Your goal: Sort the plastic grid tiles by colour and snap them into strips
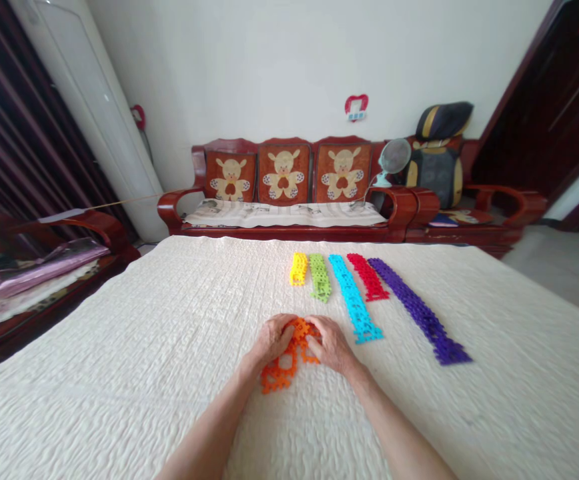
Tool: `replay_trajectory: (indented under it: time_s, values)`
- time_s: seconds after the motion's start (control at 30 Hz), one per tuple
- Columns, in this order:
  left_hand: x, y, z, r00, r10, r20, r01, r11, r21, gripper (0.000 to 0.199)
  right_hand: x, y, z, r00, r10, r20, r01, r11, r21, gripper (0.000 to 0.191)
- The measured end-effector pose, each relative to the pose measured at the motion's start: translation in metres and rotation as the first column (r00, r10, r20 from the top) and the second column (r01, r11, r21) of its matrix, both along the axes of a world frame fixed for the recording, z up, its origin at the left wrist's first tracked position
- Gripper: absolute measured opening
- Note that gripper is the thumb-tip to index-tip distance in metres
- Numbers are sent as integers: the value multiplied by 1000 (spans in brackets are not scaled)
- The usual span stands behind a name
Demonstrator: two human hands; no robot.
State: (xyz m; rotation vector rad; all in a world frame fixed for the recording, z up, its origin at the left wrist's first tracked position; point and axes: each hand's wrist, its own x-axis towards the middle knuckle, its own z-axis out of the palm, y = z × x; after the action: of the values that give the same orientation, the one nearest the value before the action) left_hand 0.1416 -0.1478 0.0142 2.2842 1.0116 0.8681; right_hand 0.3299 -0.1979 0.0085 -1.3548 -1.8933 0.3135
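Several orange interlocking plastic pieces [285, 363] lie on the white quilted cover in front of me, some partly hidden under my hands. My left hand [274, 339] curls over their left side, fingers closed on an orange piece. From the right, my right hand [333, 343] grips the orange pieces too, its thumb pointing inward. Beyond my hands run strips of similar pieces: a short yellow strip [298, 269], a light green strip [320, 277], a long blue strip [353, 297], a red strip [368, 277] and a long purple strip [422, 313].
The quilted cover [119, 333] spreads over the wide surface before me. Behind its far edge stands a wooden sofa [279, 233] with bear cushions [283, 175]. A small fan [394, 157] and a padded chair [434, 173] are at the right; another wooden seat [104, 223] is at the left.
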Motion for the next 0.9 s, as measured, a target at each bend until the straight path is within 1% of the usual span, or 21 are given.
replay_trajectory:
  time_s: [0.07, 0.13, 0.2, 0.27, 0.3, 0.33, 0.4, 0.47, 0.53, 0.67, 0.73, 0.8, 0.9]
  values:
    - [-2, -3, 0, 1000, -4, 3, 4, 1000, -11, 32, 0, -3, 2, 998, 6, -58, -7, 1000, -29, 32]
    - [-6, -4, -1, 1000, 23, 22, -22, 999, -46, 30, 2, -6, 2, 985, 3, -171, -18, 996, -85, 29]
    - [-11, 0, -3, 993, 106, 43, -103, 992, -69, 30, 5, -9, 1, 954, -62, -292, 28, 992, -120, 30]
    - [-16, 9, -5, 976, 217, 38, -215, 975, -48, 30, 10, -11, -1, 923, -154, -351, 118, 985, -123, 32]
    - [-19, 15, -6, 965, 261, 28, -260, 965, -26, 30, 12, -12, -2, 921, -177, -346, 145, 983, -116, 34]
    - [-22, 22, -7, 956, 294, 16, -294, 956, -4, 30, 14, -13, -3, 931, -174, -320, 148, 984, -104, 35]
    - [-28, 36, -10, 943, 334, 1, -334, 942, 25, 30, 16, -14, -4, 970, -110, -217, 96, 993, -71, 38]
    - [-34, 49, -12, 934, 356, -2, -356, 934, 41, 31, 16, -15, -3, 994, -38, -99, 34, 998, -46, 39]
    - [-39, 58, -16, 930, 369, -4, -368, 928, 58, 30, 16, -14, 0, 1000, 2, -22, -3, 999, -45, 41]
    - [-42, 64, -24, 934, 357, -2, -356, 930, 94, 30, 16, -10, 2, 999, 32, 22, -30, 997, -75, 45]
    - [-42, 66, -27, 937, 349, 8, -347, 931, 116, 29, 17, -6, 0, 999, 33, 30, -30, 996, -82, 45]
    - [-42, 67, -28, 935, 354, 22, -354, 928, 120, 29, 19, -2, -3, 1000, 3, 24, -2, 998, -59, 42]
    - [-41, 69, -29, 928, 372, 36, -373, 922, 104, 28, 20, 5, -9, 993, -115, -8, 116, 993, 13, 36]
